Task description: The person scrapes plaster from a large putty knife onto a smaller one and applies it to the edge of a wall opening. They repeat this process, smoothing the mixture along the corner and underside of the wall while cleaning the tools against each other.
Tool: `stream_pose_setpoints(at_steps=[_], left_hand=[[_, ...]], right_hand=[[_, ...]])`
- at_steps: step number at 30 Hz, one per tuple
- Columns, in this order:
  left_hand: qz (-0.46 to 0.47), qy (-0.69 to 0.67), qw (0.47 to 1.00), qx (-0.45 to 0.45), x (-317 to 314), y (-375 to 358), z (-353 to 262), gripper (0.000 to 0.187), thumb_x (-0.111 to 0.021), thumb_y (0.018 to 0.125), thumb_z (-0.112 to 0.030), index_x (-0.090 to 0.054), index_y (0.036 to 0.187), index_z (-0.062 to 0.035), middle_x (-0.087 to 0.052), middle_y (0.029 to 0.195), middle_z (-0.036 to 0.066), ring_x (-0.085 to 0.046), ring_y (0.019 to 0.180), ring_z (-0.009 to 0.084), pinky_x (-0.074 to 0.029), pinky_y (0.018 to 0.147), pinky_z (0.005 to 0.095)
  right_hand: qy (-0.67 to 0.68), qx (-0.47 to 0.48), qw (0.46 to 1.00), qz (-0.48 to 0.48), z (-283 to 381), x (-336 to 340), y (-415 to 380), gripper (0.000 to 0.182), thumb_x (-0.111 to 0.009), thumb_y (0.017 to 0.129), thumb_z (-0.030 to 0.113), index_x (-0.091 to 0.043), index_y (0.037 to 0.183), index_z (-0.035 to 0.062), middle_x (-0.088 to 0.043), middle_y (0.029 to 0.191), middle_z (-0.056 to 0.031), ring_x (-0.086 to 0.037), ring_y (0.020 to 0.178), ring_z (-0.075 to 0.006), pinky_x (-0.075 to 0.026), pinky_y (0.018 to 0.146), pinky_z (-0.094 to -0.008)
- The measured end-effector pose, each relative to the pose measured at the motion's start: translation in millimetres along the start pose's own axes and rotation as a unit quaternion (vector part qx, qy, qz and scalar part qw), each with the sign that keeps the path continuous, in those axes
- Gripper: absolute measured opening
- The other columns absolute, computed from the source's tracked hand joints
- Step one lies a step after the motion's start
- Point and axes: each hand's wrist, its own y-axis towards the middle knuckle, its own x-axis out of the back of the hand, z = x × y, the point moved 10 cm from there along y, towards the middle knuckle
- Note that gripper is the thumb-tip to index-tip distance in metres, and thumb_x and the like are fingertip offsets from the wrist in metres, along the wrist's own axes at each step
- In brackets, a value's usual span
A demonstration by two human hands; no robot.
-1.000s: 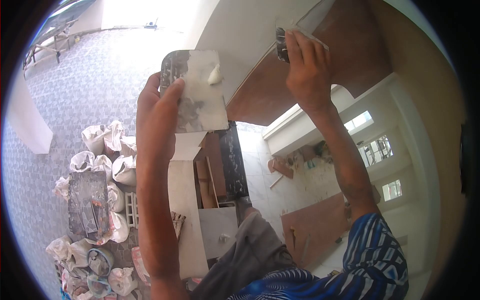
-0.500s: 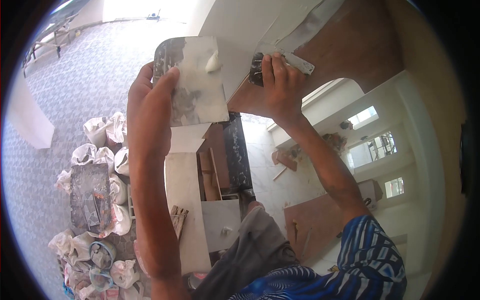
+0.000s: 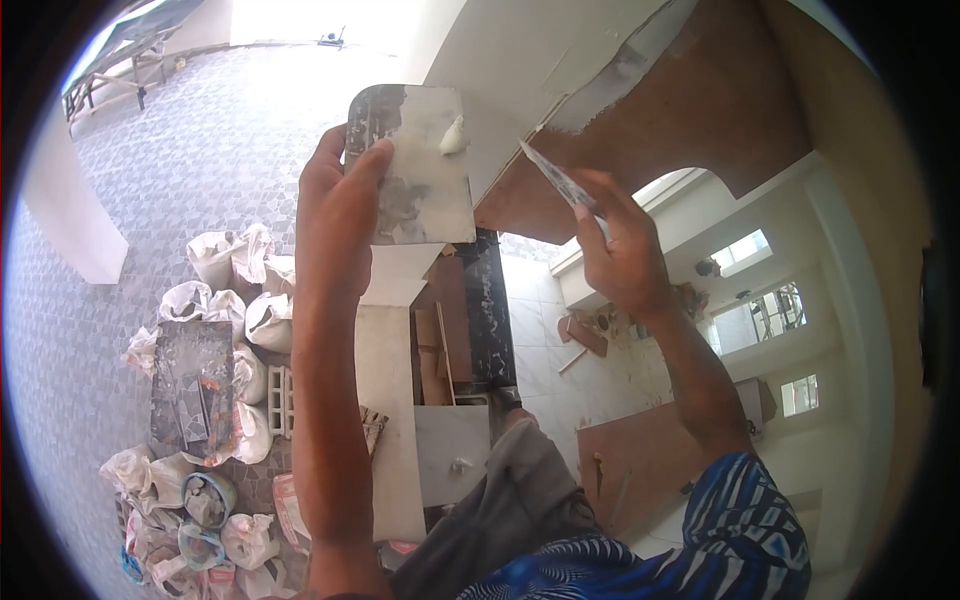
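Note:
My left hand [image 3: 345, 215] grips a flat metal putty plate [image 3: 420, 165] by its left edge, held up in front of me; a small dab of white putty [image 3: 455, 135] sits near its upper right corner. My right hand [image 3: 620, 250] holds a thin putty knife [image 3: 555, 178], its blade angled up and left towards the lower edge of a brown wooden panel [image 3: 690, 110]. The panel's upper left part is coated with white putty [image 3: 530, 60]. The blade tip lies close to the border between putty and bare wood.
Far below lies a patterned tiled floor [image 3: 170, 170] with several white sacks [image 3: 235, 265] and a dirty mixing board [image 3: 190, 385]. A long plank [image 3: 385, 400] and boards lie beneath me. White window frames [image 3: 760, 300] stand at right.
My right hand has come down from the panel's upper edge, dragging the knife downwards and left. The putty plate has shifted slightly right with the view.

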Motion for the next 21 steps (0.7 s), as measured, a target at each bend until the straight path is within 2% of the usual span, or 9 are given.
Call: stream_pose_setpoints(at_steps=[1,2,5,6,9,10,12,15,21], left_hand=[[0.005,-0.001,1.000,0.005,-2,-1,1,0.039,-0.059,0.102,-0.014,-0.055,0.134,0.0095,-0.071,0.107,0.016,-0.071,0.089,0.0161,-0.058,0.075,0.0300],[0.011,-0.001,1.000,0.011,-6,-2,1,0.039,-0.059,0.102,-0.014,-0.055,0.134,0.0093,-0.071,0.107,0.016,-0.071,0.089,0.0160,-0.058,0.075,0.0299],[0.035,0.000,0.999,0.028,-20,-8,-1,0.039,-0.059,0.102,-0.014,-0.056,0.133,0.0086,-0.071,0.107,0.016,-0.071,0.087,0.0161,-0.058,0.073,0.0293],[0.044,0.000,0.998,0.033,-24,-10,-1,0.039,-0.059,0.102,-0.014,-0.056,0.133,0.0084,-0.071,0.106,0.016,-0.071,0.087,0.0162,-0.058,0.072,0.0291],[0.077,0.018,0.997,0.026,-31,-9,2,0.038,-0.058,0.102,-0.014,-0.057,0.133,0.0081,-0.071,0.105,0.015,-0.070,0.084,0.0153,-0.058,0.071,0.0282],[0.085,0.026,0.996,0.027,-31,-9,4,0.039,-0.058,0.102,-0.015,-0.057,0.133,0.0081,-0.071,0.104,0.015,-0.070,0.083,0.0149,-0.058,0.071,0.0283],[0.099,0.043,0.994,0.029,-31,-8,6,0.039,-0.058,0.102,-0.015,-0.057,0.133,0.0081,-0.071,0.102,0.014,-0.069,0.081,0.0142,-0.058,0.071,0.0286],[0.101,0.041,0.993,0.039,-31,-7,7,0.047,-0.061,0.101,-0.017,-0.053,0.139,0.0093,-0.071,0.115,0.017,-0.071,0.094,0.0170,-0.058,0.081,0.0283],[0.113,0.077,0.989,0.059,-32,-9,7,0.046,-0.062,0.101,-0.018,-0.054,0.138,0.0083,-0.071,0.111,0.014,-0.070,0.089,0.0149,-0.058,0.079,0.0290]], right_hand=[[0.033,-0.055,0.998,0.017,2,10,3,0.034,-0.054,0.100,-0.002,-0.063,0.132,0.0026,-0.070,0.114,-0.0172,-0.070,0.092,-0.0248,-0.055,0.080,-0.0363],[0.026,-0.047,0.998,0.017,7,18,6,0.033,-0.053,0.102,0.000,-0.064,0.133,0.0043,-0.073,0.114,-0.0134,-0.071,0.102,-0.0239,-0.055,0.086,-0.0353],[0.027,0.117,0.993,-0.004,41,37,20,0.033,-0.053,0.102,0.000,-0.066,0.132,0.0061,-0.073,0.120,-0.0114,-0.071,0.109,-0.0255,-0.054,0.092,-0.0339],[0.020,0.119,0.993,0.007,41,40,24,0.031,-0.054,0.102,0.000,-0.069,0.129,0.0061,-0.072,0.125,-0.0118,-0.070,0.114,-0.0254,-0.053,0.097,-0.0341],[-0.008,0.142,0.989,0.050,39,40,29,0.036,-0.056,0.096,-0.007,-0.067,0.129,0.0044,-0.071,0.123,-0.0148,-0.070,0.107,-0.0288,-0.056,0.092,-0.0368],[0.015,0.122,0.989,0.078,38,39,30,0.032,-0.054,0.101,-0.003,-0.069,0.128,0.0072,-0.072,0.124,-0.0122,-0.070,0.111,-0.0249,-0.054,0.095,-0.0354],[-0.028,0.150,0.985,0.086,45,36,25,0.037,-0.056,0.096,-0.008,-0.069,0.128,0.0064,-0.071,0.124,-0.0124,-0.069,0.112,-0.0266,-0.054,0.095,-0.0360],[-0.085,0.188,0.975,0.083,53,25,21,0.045,-0.058,0.087,-0.015,-0.069,0.126,0.0045,-0.070,0.124,-0.0124,-0.068,0.114,-0.0292,-0.055,0.095,-0.0379],[-0.136,0.221,0.961,0.093,59,5,17,0.051,-0.061,0.079,-0.018,-0.069,0.124,0.0027,-0.069,0.124,-0.0118,-0.065,0.115,-0.0314,-0.055,0.095,-0.0411]])
